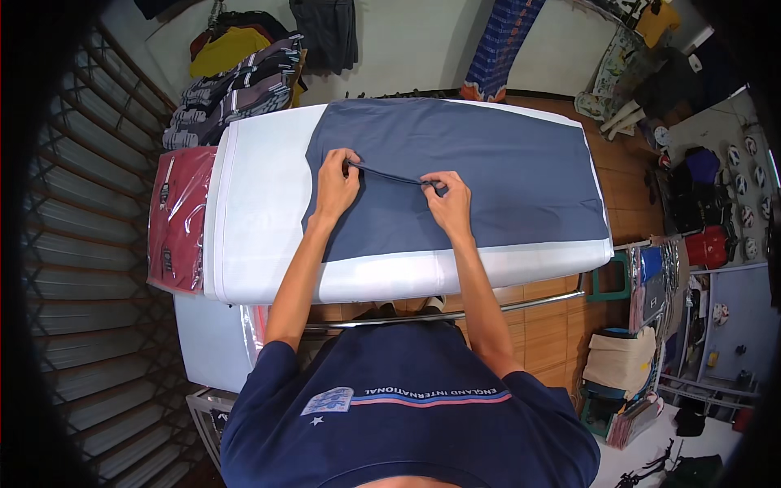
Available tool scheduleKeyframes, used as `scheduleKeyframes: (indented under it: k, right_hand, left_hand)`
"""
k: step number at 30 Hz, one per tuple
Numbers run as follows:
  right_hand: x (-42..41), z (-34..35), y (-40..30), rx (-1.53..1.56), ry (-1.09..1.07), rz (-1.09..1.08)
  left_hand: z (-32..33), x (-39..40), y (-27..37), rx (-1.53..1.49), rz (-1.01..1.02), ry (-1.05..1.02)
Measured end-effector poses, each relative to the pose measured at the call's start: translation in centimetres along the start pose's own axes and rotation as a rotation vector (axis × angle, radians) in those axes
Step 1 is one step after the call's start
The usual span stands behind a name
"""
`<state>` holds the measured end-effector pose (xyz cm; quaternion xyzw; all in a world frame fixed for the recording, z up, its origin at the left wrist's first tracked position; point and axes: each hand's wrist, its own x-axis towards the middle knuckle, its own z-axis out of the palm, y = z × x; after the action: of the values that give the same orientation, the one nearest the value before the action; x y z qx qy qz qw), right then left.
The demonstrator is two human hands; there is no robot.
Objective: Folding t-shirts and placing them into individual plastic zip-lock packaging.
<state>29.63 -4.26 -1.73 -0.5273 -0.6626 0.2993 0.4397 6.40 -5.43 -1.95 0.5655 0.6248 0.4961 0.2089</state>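
A slate-blue cloth, perhaps a garment, lies spread over a white padded board in front of me. Above its left half, a narrow dark cloth strip runs slantwise between my hands. Whether the strip is loose or a fold of the larger cloth, I cannot tell. My left hand pinches its left end between thumb and fingers. At the other end, slightly lower in the picture, my right hand grips the strip, and a short dark bit shows under the fingers.
Red garments in clear plastic lie against the board's left end. Beyond them are stacked dark clothes. A metal rail crosses between my body and the board. Green stools and packed clothes stand at right.
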Motion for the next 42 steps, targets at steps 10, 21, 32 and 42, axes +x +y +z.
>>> scheduleKeyframes:
  k: [10, 21, 32, 42]
  right_hand:
    - [-2.8, -0.3, -2.1, -0.262, -0.069, -0.248]
    - [-3.6, -1.4, -0.8, -0.614, -0.329, -0.212]
    - [6.7, -11.1, 7.8, -0.83, -0.184, 0.027]
    - [17.5, -25.2, 18.7, -0.875, 0.207, -0.152]
  left_hand:
    - [-2.6, -3.4, 2.6, 0.366, 0.338, -0.194]
    - [1.2, -5.6, 2.7, 0.704, 0.176, -0.358]
    - [4.6, 3.8, -0.4, 0.761, 0.055, -0.241]
    - [6.5, 7.2, -1.1, 0.845, -0.174, 0.004]
